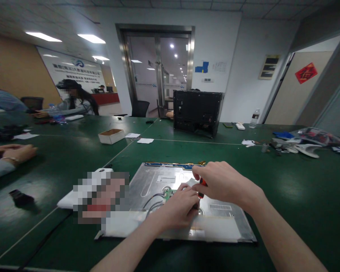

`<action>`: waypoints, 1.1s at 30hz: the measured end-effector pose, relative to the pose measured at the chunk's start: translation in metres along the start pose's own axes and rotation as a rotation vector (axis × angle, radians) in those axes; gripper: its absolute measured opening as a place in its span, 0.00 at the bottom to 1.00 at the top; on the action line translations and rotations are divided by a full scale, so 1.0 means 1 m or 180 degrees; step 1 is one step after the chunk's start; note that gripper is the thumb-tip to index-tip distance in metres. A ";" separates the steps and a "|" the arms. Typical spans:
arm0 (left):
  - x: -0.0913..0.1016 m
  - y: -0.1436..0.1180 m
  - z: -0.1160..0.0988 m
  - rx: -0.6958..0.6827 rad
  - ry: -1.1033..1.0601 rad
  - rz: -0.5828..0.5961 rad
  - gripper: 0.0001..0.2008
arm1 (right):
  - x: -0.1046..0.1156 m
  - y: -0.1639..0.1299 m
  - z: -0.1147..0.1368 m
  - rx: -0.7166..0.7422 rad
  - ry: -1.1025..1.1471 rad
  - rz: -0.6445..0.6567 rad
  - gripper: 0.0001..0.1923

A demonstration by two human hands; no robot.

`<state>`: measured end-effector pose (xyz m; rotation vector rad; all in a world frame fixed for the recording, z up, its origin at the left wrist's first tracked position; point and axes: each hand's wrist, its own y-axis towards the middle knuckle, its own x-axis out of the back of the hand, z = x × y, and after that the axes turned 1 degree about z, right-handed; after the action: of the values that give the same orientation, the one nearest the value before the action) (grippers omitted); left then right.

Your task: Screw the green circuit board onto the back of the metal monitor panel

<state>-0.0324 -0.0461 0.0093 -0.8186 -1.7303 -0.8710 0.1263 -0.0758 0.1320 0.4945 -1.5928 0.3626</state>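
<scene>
A flat silver display panel (141,189) lies back side up on the table before me. Along its far edge runs a blue circuit strip (170,165). My right hand (222,183) is closed around the red and black handle of a screwdriver (201,187), held upright with its tip pointing down at the panel. My left hand (181,206) rests on the panel beside the tip, fingers curled together; whatever they pinch is hidden. A small green circuit board (168,193) with dark cables (154,196) shows just left of that hand.
A white object (66,200) and a blurred-out item (104,198) lie left of the panel. Beyond stand an open white box (111,136) and a large black casing (198,113). Another person's hands (16,153) are at left; loose parts (300,145) lie far right.
</scene>
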 end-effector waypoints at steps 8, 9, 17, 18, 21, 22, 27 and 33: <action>0.000 -0.001 0.000 -0.0007 -0.0075 -0.0029 0.04 | 0.002 -0.004 -0.001 0.0154 0.0296 0.0052 0.12; 0.000 -0.001 0.000 0.0002 -0.0103 -0.0034 0.04 | 0.002 -0.003 -0.001 0.0065 0.0250 0.0033 0.12; 0.001 0.000 -0.002 0.0056 -0.0067 -0.0018 0.04 | 0.000 -0.001 0.001 -0.0027 0.0100 0.0007 0.07; 0.001 -0.001 -0.002 0.0047 -0.0067 -0.0034 0.05 | -0.001 -0.002 0.001 0.0030 0.0140 -0.0011 0.08; 0.001 -0.002 -0.001 0.0004 -0.0063 -0.0047 0.06 | -0.002 -0.005 0.000 0.0226 0.0290 0.0000 0.11; 0.000 -0.002 -0.001 -0.0007 -0.0056 -0.0039 0.06 | -0.002 -0.005 0.000 0.0270 0.0315 0.0005 0.12; 0.000 -0.002 -0.001 0.0007 -0.0028 -0.0054 0.05 | 0.000 -0.003 0.003 0.0013 0.0233 0.0029 0.10; 0.001 -0.002 -0.001 0.0010 -0.0037 -0.0063 0.04 | -0.001 -0.001 0.002 -0.0103 0.0074 -0.0028 0.09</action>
<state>-0.0342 -0.0477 0.0106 -0.8070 -1.7520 -0.8784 0.1251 -0.0772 0.1311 0.4707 -1.5711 0.3344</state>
